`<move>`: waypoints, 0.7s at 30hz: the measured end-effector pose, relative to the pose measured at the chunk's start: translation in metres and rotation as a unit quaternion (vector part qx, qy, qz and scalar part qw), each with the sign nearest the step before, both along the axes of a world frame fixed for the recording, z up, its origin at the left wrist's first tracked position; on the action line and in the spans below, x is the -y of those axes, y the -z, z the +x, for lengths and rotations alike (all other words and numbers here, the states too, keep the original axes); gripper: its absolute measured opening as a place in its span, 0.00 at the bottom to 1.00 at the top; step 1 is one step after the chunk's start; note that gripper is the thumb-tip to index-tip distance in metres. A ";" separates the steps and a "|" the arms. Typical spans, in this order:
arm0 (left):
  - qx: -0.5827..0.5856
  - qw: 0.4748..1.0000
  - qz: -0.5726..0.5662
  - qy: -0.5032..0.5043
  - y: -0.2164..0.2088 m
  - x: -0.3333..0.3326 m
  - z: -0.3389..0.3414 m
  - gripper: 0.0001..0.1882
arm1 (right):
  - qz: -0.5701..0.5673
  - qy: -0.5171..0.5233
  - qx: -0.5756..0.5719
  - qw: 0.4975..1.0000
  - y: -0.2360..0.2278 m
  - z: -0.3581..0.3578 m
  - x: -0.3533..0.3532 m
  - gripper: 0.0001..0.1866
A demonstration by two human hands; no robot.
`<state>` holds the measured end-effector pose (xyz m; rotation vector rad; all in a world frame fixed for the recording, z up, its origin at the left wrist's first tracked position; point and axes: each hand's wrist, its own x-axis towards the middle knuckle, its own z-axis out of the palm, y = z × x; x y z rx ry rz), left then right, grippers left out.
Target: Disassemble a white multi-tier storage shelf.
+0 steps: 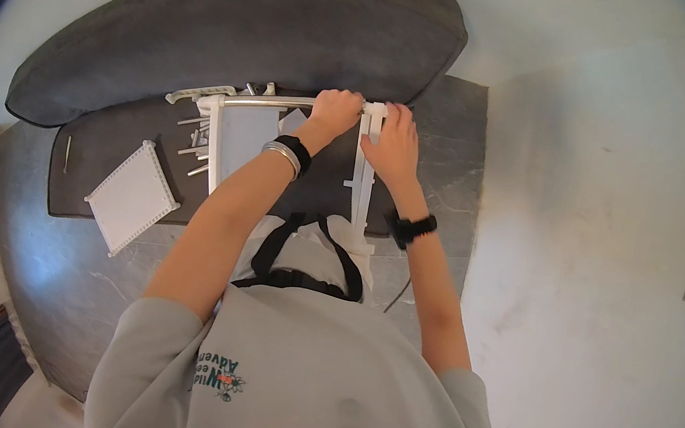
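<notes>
My left hand [336,111] is closed around a shiny metal rod [266,102] near its right end. My right hand [393,142] grips the top of a white plastic upright [361,183], where the rod meets it. A second white upright [212,141] holds the rod's left end, so the parts form a frame lying on a dark grey mat [104,152]. A pale grey panel [247,142] sits inside the frame. Both wrists carry dark bands.
A white square perforated panel [132,197] lies on the mat to the left. Several loose metal rods [194,143] lie beside the left upright. A large dark cushion [238,21] stands behind. The floor is grey stone; a white wall is to the right.
</notes>
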<state>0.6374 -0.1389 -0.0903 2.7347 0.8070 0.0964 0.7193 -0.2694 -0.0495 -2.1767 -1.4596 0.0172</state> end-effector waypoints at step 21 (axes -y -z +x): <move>0.058 0.998 0.018 -0.002 -0.003 0.011 -0.010 0.09 | -0.082 0.001 0.129 0.988 0.012 0.002 -0.022 0.12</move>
